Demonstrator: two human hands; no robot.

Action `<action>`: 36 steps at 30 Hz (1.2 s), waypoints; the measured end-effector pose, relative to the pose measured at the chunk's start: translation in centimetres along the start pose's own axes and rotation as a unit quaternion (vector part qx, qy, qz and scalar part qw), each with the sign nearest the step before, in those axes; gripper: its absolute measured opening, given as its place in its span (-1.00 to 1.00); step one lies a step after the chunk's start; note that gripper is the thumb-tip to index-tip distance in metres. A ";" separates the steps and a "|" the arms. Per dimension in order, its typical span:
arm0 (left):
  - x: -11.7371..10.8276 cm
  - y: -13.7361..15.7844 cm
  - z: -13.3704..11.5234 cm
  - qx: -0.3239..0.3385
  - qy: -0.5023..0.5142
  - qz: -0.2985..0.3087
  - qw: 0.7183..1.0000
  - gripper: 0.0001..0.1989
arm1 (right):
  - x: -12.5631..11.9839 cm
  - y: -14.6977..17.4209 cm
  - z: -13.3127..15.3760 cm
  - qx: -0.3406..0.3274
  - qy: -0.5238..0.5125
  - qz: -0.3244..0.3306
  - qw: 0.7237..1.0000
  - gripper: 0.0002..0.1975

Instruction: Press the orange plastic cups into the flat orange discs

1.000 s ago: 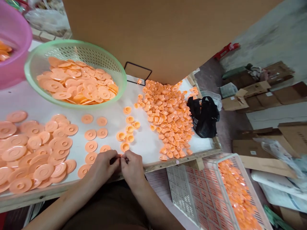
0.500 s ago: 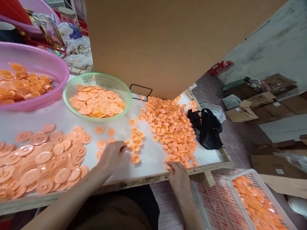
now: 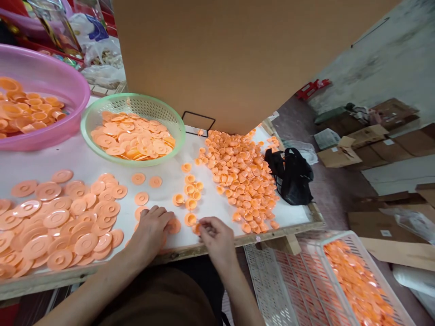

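Observation:
My left hand (image 3: 151,233) is low over the white tabletop near its front edge, fingers curled, with a small orange plastic disc (image 3: 174,225) at its thumb side. To the right, my right hand (image 3: 217,237) pinches a small orange plastic cup (image 3: 196,228) between thumb and fingers; the fingertips partly hide it. Several loose little cups (image 3: 190,188) stand between the hands and the green basket. Small flat discs (image 3: 141,198) lie just beyond my left hand. A big heap of cups (image 3: 243,176) spreads to the right of my right hand.
Larger orange discs (image 3: 56,218) cover the table's left side. Behind are a green basket (image 3: 132,158) of discs and a pink basin (image 3: 76,106) of cups. A cardboard box (image 3: 220,59) rises at the back. A black bag (image 3: 294,176) and white crate (image 3: 360,246) are right.
My right hand has moved left from the edge of the cup heap toward my left hand, carrying a cup. My left hand has come back toward the table's front edge.

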State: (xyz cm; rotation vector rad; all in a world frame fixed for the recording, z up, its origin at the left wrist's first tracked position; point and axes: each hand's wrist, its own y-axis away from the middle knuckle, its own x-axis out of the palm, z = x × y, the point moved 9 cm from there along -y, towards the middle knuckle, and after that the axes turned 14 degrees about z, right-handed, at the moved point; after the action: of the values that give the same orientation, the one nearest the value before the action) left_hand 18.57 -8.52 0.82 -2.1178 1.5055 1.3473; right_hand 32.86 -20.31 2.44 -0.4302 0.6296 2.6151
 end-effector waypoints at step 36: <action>1.9 -0.9 2.0 -0.093 0.300 0.095 0.945 -0.88 | 7.5 -1.3 2.5 -0.057 0.253 0.010 0.966 -0.85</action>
State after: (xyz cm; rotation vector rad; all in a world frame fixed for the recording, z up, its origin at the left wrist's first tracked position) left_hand 18.28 -8.10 -2.07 -2.7358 1.9024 0.9650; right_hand 26.49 -15.68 1.26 -1.1540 0.6379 2.5720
